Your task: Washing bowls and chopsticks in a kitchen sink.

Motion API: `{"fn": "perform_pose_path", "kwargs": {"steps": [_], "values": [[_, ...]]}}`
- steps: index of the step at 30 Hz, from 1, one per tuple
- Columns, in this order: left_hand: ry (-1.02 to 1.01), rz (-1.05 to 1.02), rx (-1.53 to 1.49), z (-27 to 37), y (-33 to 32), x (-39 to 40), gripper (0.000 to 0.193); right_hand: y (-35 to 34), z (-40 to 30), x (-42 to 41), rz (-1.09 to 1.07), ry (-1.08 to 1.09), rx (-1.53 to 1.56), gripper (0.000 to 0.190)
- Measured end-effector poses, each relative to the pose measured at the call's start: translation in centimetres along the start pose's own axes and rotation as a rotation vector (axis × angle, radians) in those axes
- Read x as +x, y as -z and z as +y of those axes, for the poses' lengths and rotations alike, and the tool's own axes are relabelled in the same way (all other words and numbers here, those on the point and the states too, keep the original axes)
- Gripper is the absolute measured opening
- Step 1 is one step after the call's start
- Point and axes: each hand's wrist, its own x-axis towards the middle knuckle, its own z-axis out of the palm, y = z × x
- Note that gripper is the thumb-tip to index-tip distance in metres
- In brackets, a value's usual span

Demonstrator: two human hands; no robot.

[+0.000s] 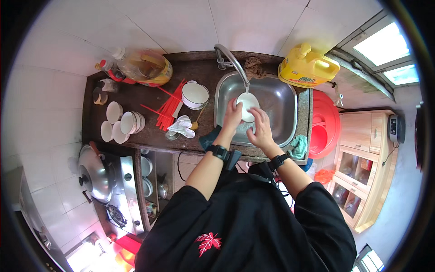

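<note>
Over the stainless steel sink (285,125), my left hand (233,115) grips the left rim of a small white bowl (248,103). The curved metal faucet (234,60) runs water into that bowl. My right hand (261,127) is at the bowl's lower right, with its fingers spread and the fingertips at the rim; whether they press on it is hard to tell. Left of the sink stand stacked white bowls (195,94), beside red chopsticks (170,108) and several white spoons (183,127).
More bowls (129,123) stand farther left, below a large oil bottle (149,68). A yellow detergent jug (307,68) is behind the sink's right corner. A green cloth (299,147) and a dark cloth (209,137) lie by the front edge. At left is a lidded wok (97,175).
</note>
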Motion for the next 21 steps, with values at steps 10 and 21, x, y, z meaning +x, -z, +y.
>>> {"fn": "perform_pose_path", "kwargs": {"steps": [10, 21], "values": [[-0.08, 0.03, 0.142, 0.9, -2.9, 1.9, 0.044, -0.1, 6.5, 2.1, -0.47, -0.015, -0.11, 0.048], [-0.146, -0.154, 0.322, 0.1, 0.5, 6.0, 0.046, -2.3, 2.8, 4.5, -0.361, 0.096, -0.297, 0.055]]}}
